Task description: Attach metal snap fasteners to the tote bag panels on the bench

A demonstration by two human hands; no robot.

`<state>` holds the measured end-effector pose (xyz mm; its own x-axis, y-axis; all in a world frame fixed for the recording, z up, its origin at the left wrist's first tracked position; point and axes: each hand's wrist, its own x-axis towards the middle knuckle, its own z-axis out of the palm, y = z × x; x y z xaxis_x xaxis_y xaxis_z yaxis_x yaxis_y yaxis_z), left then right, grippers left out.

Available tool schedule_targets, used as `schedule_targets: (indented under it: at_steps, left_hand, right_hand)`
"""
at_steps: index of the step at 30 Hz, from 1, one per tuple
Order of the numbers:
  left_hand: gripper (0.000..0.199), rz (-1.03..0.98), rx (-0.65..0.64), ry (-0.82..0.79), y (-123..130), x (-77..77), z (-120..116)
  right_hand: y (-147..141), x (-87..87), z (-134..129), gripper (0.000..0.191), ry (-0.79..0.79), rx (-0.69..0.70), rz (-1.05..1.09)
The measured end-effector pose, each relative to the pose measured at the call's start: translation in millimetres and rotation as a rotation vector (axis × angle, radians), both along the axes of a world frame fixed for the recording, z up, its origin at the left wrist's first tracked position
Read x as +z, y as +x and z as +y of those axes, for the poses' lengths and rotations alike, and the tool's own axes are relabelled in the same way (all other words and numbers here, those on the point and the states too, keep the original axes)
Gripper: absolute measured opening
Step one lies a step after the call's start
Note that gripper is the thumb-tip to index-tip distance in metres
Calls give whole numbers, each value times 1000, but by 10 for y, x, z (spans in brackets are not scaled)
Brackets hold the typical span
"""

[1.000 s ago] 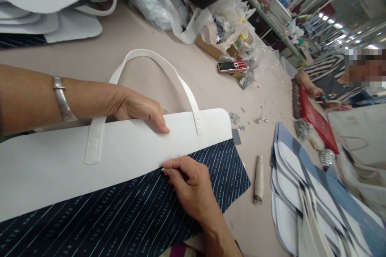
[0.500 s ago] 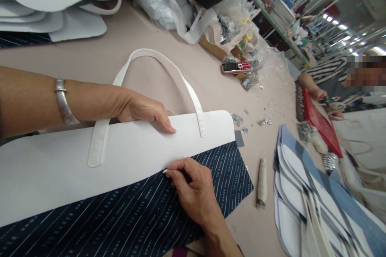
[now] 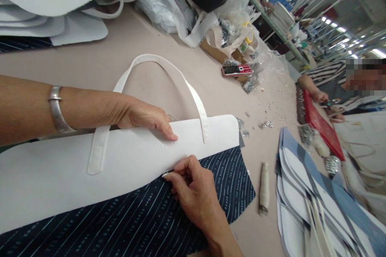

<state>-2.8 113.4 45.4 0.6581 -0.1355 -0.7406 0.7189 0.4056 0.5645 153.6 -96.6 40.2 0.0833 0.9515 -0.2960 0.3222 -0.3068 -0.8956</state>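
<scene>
A white bag panel lies across the table with a white strap handle looped above its upper edge. Below it is dark navy fabric with pale printed stripes and lettering. My left hand grips the panel's upper edge, thumb on the front and the other fingers hidden behind. At the line where white meets navy, my right hand pinches a small silvery metal piece between thumb and forefinger. The piece's exact shape is too small to make out.
Right of the panel lie a cloth-wrapped tool and a stack of blue-and-white panels. Behind are a red phone, loose small metal parts and plastic bags. More panels sit at upper left. A co-worker is at right.
My right hand has turned slightly, and the small metal piece now lies flatter against the seam line. The left hand keeps its grip. The whole view has shifted slightly.
</scene>
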Motion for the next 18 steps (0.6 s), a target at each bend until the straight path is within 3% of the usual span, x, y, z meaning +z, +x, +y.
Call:
schedule_targets:
  at_steps: [6, 13, 16, 18]
  left_hand:
    - [36, -44, 13, -27, -8, -14, -27]
    - [33, -71, 18, -13, -14, 27, -64]
    - [37, -69, 16, 44, -9, 67, -91]
    - [39, -100, -5, 193, -17, 105, -125]
  right_hand:
    - [-13, 50, 59, 25, -98, -6, 52]
    - [-64, 58, 69, 25, -70, -39, -105]
    - [-37, 20, 86, 26, -121, -71, 43]
    - [13, -10, 98, 30, -191, -98, 242]
